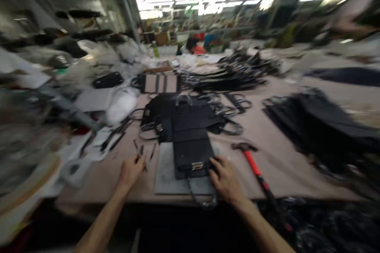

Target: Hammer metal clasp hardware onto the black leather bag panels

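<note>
A black handbag piece (194,148) with a gold clasp (197,166) lies on a grey slab (164,174) at the table's front. My right hand (225,180) grips its right edge, fingertips on the black material. A handle loop (204,201) hangs from the bag over the slab's front edge. To the left, my left hand (132,172) is closed just above the table, pinching a thin dark tool (136,145) whose kind is blurred. Several small dark sticks or tools (152,151) lie beside it. Right of my right hand rests a hammer (252,162) with a red and black handle.
More black bags with handles (160,112) lie behind the slab. Stacked black pieces stand at the back (225,79) and at the right (320,122). Clear plastic bags (97,61) crowd the left side by a metal bar (68,104). A person (196,46) is far behind.
</note>
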